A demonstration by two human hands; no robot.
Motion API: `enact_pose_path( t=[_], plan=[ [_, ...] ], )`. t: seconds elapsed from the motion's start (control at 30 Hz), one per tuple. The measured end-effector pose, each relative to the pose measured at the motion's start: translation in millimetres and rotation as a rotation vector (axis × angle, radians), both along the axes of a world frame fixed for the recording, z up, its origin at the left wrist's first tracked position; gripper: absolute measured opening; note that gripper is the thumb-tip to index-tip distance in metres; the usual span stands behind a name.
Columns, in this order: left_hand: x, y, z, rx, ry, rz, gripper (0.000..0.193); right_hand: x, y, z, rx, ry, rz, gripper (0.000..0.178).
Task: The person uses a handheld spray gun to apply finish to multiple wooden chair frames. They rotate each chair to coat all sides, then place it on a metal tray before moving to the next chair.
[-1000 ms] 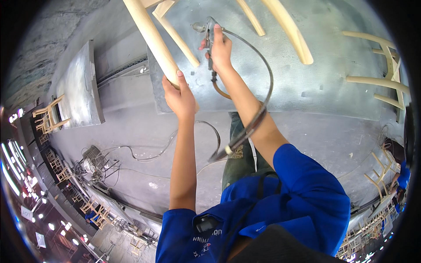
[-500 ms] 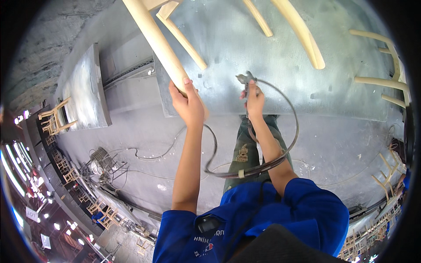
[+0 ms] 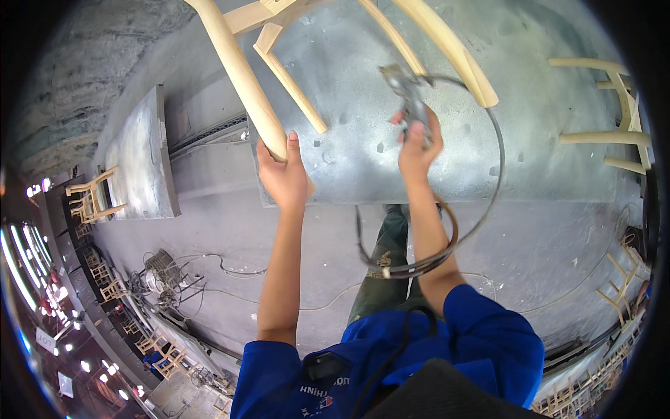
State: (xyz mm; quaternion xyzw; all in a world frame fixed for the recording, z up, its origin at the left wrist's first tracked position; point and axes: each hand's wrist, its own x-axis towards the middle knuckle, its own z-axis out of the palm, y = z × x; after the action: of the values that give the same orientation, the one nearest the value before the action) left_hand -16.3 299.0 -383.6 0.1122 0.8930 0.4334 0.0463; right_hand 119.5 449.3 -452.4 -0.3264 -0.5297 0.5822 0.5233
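Observation:
My left hand (image 3: 283, 174) is wrapped round the lower end of a thick pale wooden chair leg (image 3: 244, 80). The leg belongs to a chair frame whose thinner leg (image 3: 293, 91) and other pair of legs (image 3: 457, 59) stretch over a grey metal-topped table (image 3: 349, 164). In my right hand (image 3: 421, 146) is a metal spray gun (image 3: 406, 91), smeared by motion, its nozzle end pointing away from me and somewhat left. Dark hoses (image 3: 499, 160) run from the gun in a wide loop round my right forearm. The frame's upper part is cut off by the picture's edge.
Another pale chair frame (image 3: 607, 137) lies at the table's right end. To the left stand a second grey panel (image 3: 139, 157) and a chair (image 3: 91, 199). A coil of hose (image 3: 162, 272) lies on the floor, with thin hoses trailing across it.
My right hand has lifted the spray gun farther away and slightly right, swinging the hose loop along. The chair frame has shifted a little left, my left hand still on its leg.

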Motion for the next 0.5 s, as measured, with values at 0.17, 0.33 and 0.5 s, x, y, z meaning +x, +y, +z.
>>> enact_pose_path(
  t=[0.17,0.33,0.5],
  plan=[
    [-1.6,1.6,3.1,-0.040,0.041,0.004,0.054,20.8,-41.4,27.1,-0.067,0.078,0.041,0.067],
    [-0.9,-4.6,1.7,-0.006,0.045,-0.014,0.055,-8.6,-50.9,47.9,-0.305,0.179,0.351,0.073],
    [6.0,-9.0,5.4,-0.009,-0.003,0.010,0.048,-50.9,9.6,23.0,-0.358,0.076,0.221,0.053]
  ],
)
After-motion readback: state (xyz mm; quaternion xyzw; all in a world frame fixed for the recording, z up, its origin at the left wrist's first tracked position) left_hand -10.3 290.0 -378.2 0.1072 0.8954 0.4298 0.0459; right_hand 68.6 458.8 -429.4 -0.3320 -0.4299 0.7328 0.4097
